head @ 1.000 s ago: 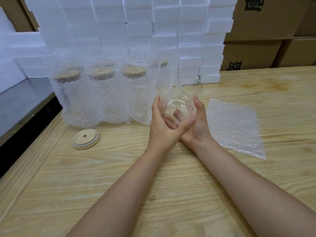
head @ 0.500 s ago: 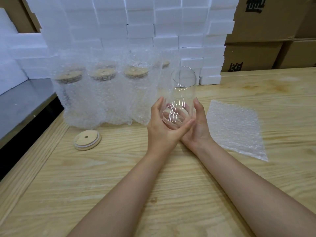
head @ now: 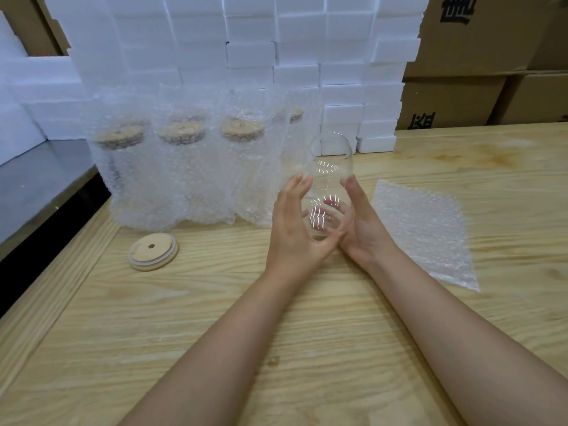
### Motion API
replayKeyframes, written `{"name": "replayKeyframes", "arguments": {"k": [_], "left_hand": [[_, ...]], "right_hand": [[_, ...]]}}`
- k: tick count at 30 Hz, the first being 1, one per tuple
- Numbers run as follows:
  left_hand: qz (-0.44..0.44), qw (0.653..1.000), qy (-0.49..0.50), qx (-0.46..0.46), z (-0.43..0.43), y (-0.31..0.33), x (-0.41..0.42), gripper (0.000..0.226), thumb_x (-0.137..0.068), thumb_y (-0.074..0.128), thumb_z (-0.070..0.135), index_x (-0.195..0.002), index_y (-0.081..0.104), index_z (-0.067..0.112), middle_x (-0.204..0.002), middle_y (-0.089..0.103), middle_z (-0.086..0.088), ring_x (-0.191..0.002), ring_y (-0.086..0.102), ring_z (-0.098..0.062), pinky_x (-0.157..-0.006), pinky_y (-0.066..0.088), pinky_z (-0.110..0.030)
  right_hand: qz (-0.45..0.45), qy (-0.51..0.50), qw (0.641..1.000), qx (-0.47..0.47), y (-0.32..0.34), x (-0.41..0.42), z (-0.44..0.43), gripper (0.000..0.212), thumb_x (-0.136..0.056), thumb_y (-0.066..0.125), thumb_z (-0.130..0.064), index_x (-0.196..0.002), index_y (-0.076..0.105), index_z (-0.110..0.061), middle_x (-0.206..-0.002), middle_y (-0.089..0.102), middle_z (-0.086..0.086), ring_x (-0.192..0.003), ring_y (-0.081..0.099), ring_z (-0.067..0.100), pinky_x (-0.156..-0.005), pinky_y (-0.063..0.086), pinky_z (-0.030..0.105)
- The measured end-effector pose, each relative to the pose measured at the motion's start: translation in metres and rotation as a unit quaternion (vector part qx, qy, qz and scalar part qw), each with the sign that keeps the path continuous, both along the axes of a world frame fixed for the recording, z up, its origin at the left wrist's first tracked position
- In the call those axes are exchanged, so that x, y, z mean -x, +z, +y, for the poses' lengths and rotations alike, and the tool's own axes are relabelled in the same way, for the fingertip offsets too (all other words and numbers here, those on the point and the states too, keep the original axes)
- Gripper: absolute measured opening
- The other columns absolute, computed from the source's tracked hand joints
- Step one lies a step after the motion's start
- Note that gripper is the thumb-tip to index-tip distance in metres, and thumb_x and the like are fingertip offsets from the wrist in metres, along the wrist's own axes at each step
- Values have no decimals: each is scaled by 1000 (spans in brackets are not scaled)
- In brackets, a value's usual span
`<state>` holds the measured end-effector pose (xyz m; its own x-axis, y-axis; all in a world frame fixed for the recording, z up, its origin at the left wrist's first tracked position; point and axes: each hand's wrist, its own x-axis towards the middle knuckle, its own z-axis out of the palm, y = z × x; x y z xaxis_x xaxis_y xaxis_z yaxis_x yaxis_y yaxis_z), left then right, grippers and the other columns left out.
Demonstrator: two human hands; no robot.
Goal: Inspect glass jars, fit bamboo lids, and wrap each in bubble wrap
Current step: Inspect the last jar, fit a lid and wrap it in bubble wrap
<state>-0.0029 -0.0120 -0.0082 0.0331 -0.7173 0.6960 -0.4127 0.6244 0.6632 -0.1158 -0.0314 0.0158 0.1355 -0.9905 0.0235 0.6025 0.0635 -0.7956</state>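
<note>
Holding the clear glass jar [head: 331, 176] mouth-up at frame centre, raised off the wooden table [head: 338, 333] as far as can be judged, and leaning slightly away from the camera. Presenting the bare wall to the light, judged to be for inspection: catching bright reflections on the glass and showing no lid on the rim.

Cupping the lower half of the jar with the left hand [head: 293, 232] from 9 o'clock, fingers curving up the wall and thumb reaching under the base. Cradling the opposite side with the right hand [head: 364, 232] from 3 o'clock, thumb lying along the wall and fingers wrapping behind, showing through the glass. Gripping with both hands together, probably for guarding smooth glass against slipping during turning.

Staging the bamboo lid [head: 153, 252] flat on the table at 8 o'clock from the jar, apart from the left hand, judged ready for fitting next. Staging the flat bubble wrap sheet [head: 424, 229] at 4 o'clock, just beside the right wrist, judged ready for wrapping after that.

Standing the wrapped jars [head: 172, 170], lids on inside the wrap, in a row at 9 o'clock, touching one another, parked behind the working area. Backing the table at 12 o'clock with stacked white foam blocks [head: 246, 41], and at 2 o'clock with cardboard boxes [head: 455, 96].
</note>
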Motion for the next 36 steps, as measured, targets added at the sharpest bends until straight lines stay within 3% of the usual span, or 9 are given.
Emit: {"name": "replayKeyframes", "arguments": {"k": [4, 10, 13, 16, 22, 26, 29, 32, 36], "left_hand": [[2, 999, -47, -25, 3, 5, -2, 96, -63, 90, 26, -138, 31, 24, -149, 29, -7, -140, 31, -17, -101, 47, -30], [158, 962, -116, -190, 4, 12, -2, 112, -59, 76, 49, -150, 16, 20, -151, 23, 7, -139, 30, -9, -88, 41, -2], [136, 956, -133, -222, -1, 9, -5, 104, -63, 74, 48, -149, 24, 17, -152, 35, 0, -126, 47, -2, -87, 44, -6], [103, 959, -136, -227, -2, 8, -5, 113, -56, 67, 63, -150, 28, 14, -148, 42, 5, -116, 50, 12, -91, 43, -8], [101, 961, -133, -220, 1, 6, -4, 101, -69, 73, 44, -151, 23, 13, -152, 36, 3, -134, 44, -11, -96, 43, -10], [110, 965, -117, -208, 2, 6, -4, 101, -69, 73, 39, -151, 20, 15, -145, 40, 10, -125, 53, -8, -102, 49, -37], [96, 970, -102, -197, 2, 5, -2, 106, -68, 75, 41, -152, 15, 19, -149, 35, 8, -122, 53, -4, -91, 52, -20], [79, 975, -94, -183, 2, 4, -1, 110, -67, 80, 37, -153, 12, 23, -149, 29, 13, -123, 50, -3, -82, 57, -24], [23, 988, -53, -146, 1, 3, -2, 108, -68, 86, 28, -152, 18, 26, -134, 32, 28, -114, 50, 2, -82, 58, -29]], "right_hand": [[-24, 8, 1000, -4, -2, 2, -3, 114, -20, 93, -57, -120, 52, -21, -104, 59, 9, -84, 69, 20, -71, 59, 36], [-126, 55, 990, 1, -2, 7, -4, 108, -29, 96, -38, -122, 46, -16, -108, 55, 16, -93, 69, 32, -80, 58, 46], [-127, 95, 987, 27, -1, 9, -4, 91, -36, 95, -33, -114, 52, -15, -108, 60, 17, -100, 65, 35, -86, 55, 49], [-113, 124, 985, 32, 0, 8, -3, 93, -42, 92, -33, -123, 49, -14, -117, 56, 16, -112, 55, 34, -93, 52, 47], [-88, 120, 988, 51, 2, 13, -4, 88, -46, 91, -35, -122, 52, -14, -107, 68, 8, -99, 64, 22, -88, 54, 34], [-78, 96, 991, 50, 4, 14, -3, 94, -49, 91, -35, -131, 48, -14, -113, 66, 10, -100, 65, 22, -80, 54, 33], [-55, 23, 998, 24, 5, 12, -4, 117, -37, 91, -58, -136, 46, -14, -122, 60, 12, -105, 64, 23, -79, 54, 34], [12, -46, 999, 20, 7, 6, -5, 125, -18, 78, -79, -125, 48, -21, -109, 54, 5, -97, 64, 17, -79, 55, 34], [82, -49, 995, 17, 6, -2, -4, 139, -15, 80, -77, -132, 31, -21, -116, 47, 8, -107, 58, 24, -90, 54, 40]]}}
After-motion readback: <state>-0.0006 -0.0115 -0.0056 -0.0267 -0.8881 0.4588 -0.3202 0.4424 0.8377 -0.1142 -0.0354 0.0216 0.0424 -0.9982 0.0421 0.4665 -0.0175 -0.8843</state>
